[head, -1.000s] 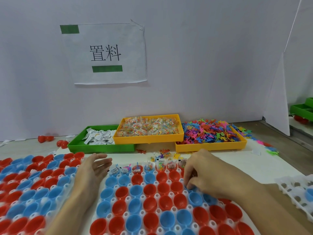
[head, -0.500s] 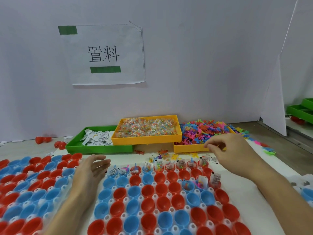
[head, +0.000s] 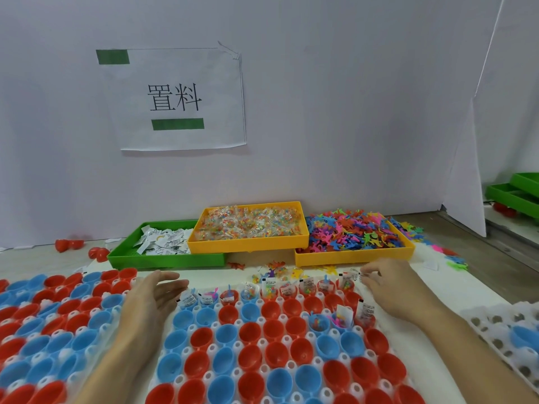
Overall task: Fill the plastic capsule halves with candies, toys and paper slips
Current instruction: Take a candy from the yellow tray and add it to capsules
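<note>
At the bottom of the frame, red and blue plastic capsule halves (head: 280, 365) sit in a white holder tray (head: 284, 319) on the worktop (head: 455, 293). The left hand (head: 151, 301) rests open at the tray's left edge. The right hand (head: 390, 284), fingers curled, touches paper slips (head: 354, 274) at the far right corner; I cannot tell if it pinches one. Behind stand a green tray of slips (head: 166, 260), a yellow tray of candies (head: 248, 246) and a yellow tray of colourful toys (head: 354, 256).

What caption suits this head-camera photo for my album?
Right hand picks at loose bits beside a rack of red and blue capsule halves, left hand open alongside.
</note>
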